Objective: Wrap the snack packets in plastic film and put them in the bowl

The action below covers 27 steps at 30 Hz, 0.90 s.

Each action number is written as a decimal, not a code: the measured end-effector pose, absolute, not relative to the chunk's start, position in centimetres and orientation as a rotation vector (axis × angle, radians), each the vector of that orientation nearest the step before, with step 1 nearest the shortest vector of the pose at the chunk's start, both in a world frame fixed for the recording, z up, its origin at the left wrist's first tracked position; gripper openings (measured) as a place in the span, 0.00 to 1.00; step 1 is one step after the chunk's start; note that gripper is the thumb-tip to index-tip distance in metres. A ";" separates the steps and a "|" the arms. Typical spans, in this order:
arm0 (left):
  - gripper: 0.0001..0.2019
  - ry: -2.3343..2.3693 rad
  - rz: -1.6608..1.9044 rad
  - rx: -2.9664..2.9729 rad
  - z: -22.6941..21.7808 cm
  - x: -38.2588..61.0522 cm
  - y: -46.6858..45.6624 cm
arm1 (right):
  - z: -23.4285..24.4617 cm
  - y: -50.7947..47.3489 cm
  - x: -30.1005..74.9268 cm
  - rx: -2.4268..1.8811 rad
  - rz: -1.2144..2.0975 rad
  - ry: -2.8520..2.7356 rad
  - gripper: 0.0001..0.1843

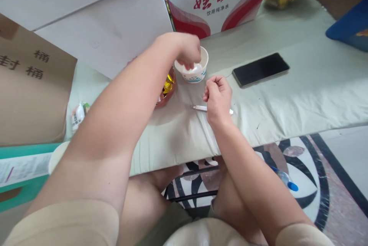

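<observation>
Head view: my left hand (189, 50) is hanging nearly closed, fingertips down at the mouth of the paper cup (198, 77), which is standing close by, presumably for easy reach. My right hand (219, 98) is curling over a slim white tool (199, 108); I cannot tell what either is holding, while the phone (261, 69) is lying aside, apparently leaving working room. The cloth-covered table (304, 96) is wrinkling near its edge, a red-and-white carton (214, 4) is standing behind, and patterned flooring (304, 161) is showing below.
</observation>
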<state>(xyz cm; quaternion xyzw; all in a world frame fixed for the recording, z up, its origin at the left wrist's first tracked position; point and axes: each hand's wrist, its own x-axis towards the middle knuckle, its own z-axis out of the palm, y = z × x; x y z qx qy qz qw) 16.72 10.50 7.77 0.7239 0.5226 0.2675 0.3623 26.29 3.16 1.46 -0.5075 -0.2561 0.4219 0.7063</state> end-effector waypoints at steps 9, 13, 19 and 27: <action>0.12 1.108 1.295 1.339 7.8 7.1 1.2 | 1.5 2.0 21.6 -1.085 0.642 -0.897 0.07; 0.13 1.201 1.238 0.977 4.8 4.0 -2.8 | 1.9 -0.8 17.6 -1.057 0.525 -1.146 0.04; 0.16 1.032 1.360 0.196 2.5 -0.5 -3.0 | 1.0 -5.2 13.2 -1.073 0.549 -1.617 0.06; 0.16 0.616 1.326 -0.326 3.0 -3.4 -4.3 | 4.6 -0.3 4.6 -0.937 0.633 -2.116 0.10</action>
